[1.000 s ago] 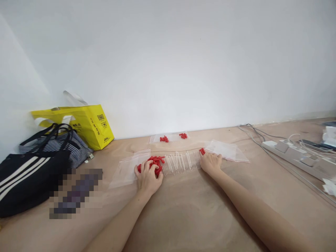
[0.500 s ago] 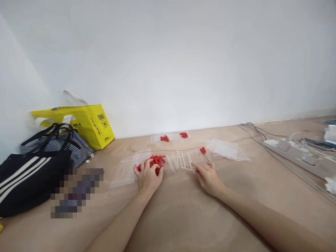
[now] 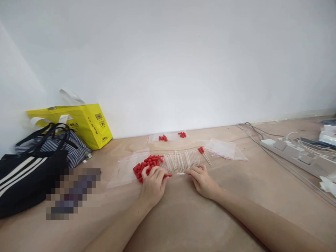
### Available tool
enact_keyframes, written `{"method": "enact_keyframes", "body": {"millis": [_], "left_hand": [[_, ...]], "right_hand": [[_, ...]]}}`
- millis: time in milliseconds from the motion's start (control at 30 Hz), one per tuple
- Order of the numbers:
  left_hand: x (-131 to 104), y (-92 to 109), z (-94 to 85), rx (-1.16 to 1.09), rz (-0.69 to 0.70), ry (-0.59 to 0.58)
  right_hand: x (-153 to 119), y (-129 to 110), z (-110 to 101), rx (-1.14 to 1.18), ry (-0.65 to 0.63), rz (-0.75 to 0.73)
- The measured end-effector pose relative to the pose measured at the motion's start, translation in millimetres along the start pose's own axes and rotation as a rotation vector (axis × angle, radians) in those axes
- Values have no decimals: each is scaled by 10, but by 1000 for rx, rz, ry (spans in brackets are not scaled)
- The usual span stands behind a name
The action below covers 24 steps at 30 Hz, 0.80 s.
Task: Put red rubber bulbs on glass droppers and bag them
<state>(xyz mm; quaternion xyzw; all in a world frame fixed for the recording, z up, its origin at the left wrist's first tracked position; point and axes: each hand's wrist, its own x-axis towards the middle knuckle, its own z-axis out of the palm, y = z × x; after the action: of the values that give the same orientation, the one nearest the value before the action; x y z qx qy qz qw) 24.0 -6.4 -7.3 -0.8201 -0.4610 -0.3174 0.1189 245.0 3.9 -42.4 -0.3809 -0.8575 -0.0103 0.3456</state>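
Observation:
My left hand (image 3: 154,183) pinches a red rubber bulb (image 3: 169,175) between thumb and fingers, its end pointing right. Under and behind that hand lies a pile of similar red bulbs (image 3: 139,168). My right hand (image 3: 203,180) holds a thin clear dropper tube (image 3: 181,173) at one end, its other end pointing left towards the bulb. A short gap separates the two. Just beyond both hands, a row of clear tubes (image 3: 181,160) lies side by side. Two droppers (image 3: 204,156) with red bulbs on their tops rest at the right end of the row.
Clear zip bags lie left of the pile (image 3: 119,173) and at the right (image 3: 227,149). Another bag (image 3: 173,136) with red-topped droppers is by the wall. A yellow bag (image 3: 91,122) and a black bag (image 3: 28,178) stand left; a power strip (image 3: 288,155) with cables is right.
My left hand has come out of the pile towards me with a red bulb. The tube in my right hand has moved nearer to it. The two capped droppers now lie apart from the row.

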Motion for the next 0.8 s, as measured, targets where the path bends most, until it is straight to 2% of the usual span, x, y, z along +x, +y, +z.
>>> {"method": "enact_keyframes", "body": {"millis": [100,233,333,633,800], "left_hand": [[-62,86,-20,-82,33,-153],[-59,70,1,-89,42,-201],[-37,55,28,-65,63,-181],[-22,123,100,-128,6,-41],[-12,127,92,-127,46,-15]], "right_hand": [[-11,18,13,-25,6,-22],[0,2,4,-23,1,-25],[18,-27,-9,-3,33,-15],[54,-157,-38,-14,146,-1],[72,-196,-4,-29,174,-28]]}}
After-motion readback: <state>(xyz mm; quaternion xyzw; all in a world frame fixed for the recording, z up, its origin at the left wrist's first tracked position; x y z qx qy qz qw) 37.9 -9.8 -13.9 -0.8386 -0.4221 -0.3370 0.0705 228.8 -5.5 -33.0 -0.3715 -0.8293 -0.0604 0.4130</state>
